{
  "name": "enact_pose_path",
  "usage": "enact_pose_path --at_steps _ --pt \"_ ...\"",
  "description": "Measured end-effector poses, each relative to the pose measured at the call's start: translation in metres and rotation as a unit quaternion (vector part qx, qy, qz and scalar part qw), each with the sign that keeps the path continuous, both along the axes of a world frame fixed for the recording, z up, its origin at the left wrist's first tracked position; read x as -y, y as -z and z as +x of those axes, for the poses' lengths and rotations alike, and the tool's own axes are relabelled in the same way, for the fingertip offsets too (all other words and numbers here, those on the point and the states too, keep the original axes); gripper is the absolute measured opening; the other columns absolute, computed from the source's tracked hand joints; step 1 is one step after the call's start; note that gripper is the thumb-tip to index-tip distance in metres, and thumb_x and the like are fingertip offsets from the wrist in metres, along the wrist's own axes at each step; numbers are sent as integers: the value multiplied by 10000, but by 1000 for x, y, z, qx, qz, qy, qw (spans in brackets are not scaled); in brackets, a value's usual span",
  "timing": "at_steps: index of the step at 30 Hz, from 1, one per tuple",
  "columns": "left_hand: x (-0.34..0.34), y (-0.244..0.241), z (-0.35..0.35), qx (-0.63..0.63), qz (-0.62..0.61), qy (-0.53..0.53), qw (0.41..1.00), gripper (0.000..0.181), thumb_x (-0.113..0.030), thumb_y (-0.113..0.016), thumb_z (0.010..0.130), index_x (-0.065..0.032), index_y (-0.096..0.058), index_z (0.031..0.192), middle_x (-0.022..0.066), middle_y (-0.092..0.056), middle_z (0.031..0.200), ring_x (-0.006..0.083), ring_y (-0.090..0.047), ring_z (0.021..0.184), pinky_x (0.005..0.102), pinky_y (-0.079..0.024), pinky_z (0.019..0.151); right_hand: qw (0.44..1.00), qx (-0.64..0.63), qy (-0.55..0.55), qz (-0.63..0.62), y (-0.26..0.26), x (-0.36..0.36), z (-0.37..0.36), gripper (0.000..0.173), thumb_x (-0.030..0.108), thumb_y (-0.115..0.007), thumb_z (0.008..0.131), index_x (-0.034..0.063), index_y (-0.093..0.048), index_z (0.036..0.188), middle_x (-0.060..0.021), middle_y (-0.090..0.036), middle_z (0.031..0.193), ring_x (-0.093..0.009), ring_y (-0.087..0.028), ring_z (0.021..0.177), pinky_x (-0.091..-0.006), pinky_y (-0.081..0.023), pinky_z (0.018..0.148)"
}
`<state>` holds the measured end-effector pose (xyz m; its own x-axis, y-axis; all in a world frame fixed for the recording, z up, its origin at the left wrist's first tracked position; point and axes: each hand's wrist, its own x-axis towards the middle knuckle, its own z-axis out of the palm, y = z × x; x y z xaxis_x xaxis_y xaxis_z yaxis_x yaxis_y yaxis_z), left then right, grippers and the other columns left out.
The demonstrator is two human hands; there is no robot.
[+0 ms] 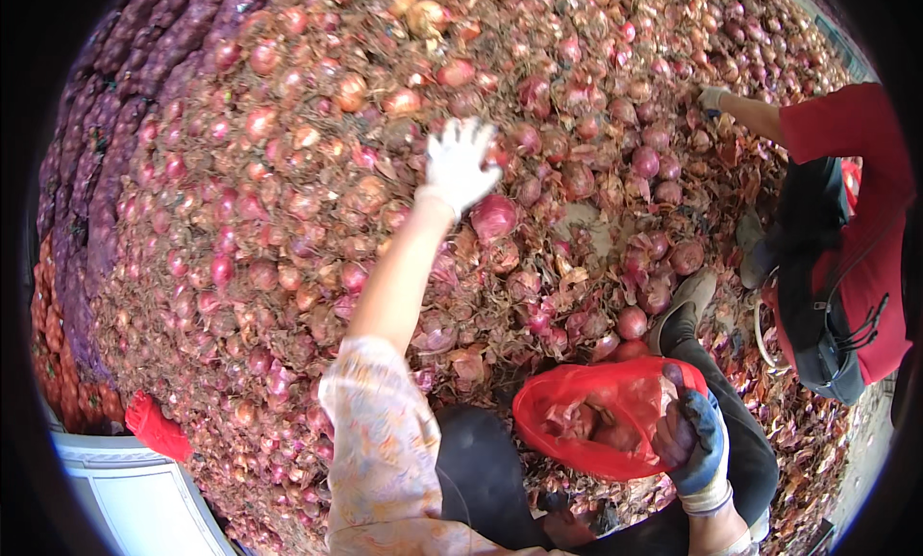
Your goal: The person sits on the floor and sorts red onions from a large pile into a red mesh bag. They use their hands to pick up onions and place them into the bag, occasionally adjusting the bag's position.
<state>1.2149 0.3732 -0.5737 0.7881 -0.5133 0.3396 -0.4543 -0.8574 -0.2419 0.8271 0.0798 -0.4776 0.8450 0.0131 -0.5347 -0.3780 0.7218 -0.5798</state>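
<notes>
A broad heap of red onions (494, 218) mixed with loose dry skins lies before me. My left hand (461, 163), in a white glove, reaches over the heap with its fingers spread, just above a large red onion. In a glove with a blue coated palm, my right hand (696, 444) grips the rim of a red mesh bag (577, 451) between my legs. Onions lie inside the bag, and a dark reddish onion shows by the fingers of that hand; whether they hold it too I cannot tell.
At the right a co-worker in a red shirt (865, 217) reaches a gloved hand (714, 100) to the heap. Filled purple mesh sacks (108, 145) are stacked at the left above orange-red ones (61, 354). A folded red bag (159, 426) lies near a white panel (144, 505) at lower left.
</notes>
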Motion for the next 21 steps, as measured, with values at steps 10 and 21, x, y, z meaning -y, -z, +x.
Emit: enact_pose_path --at_steps 10,21 --pt "25 95 38 -220 -360 -150 894 1067 -502 -847 691 -73 -284 1489 253 -572 1318 425 -591 1173 457 -490 996 998 -37 30 -38 22 15 -4 366 236 -552 997 -9 -552 1269 44 -365 558 -79 -314 423 -248 -244 414" --pt "56 -26 -247 -394 -207 375 813 400 -337 -648 933 -79 -612 1237 137 -638 1212 312 -613 1128 407 -480 971 993 13 119 -8 10 24 -4 270 220 -539 990 119 -645 1218 28 -626 944 -92 -581 809 -233 -453 694"
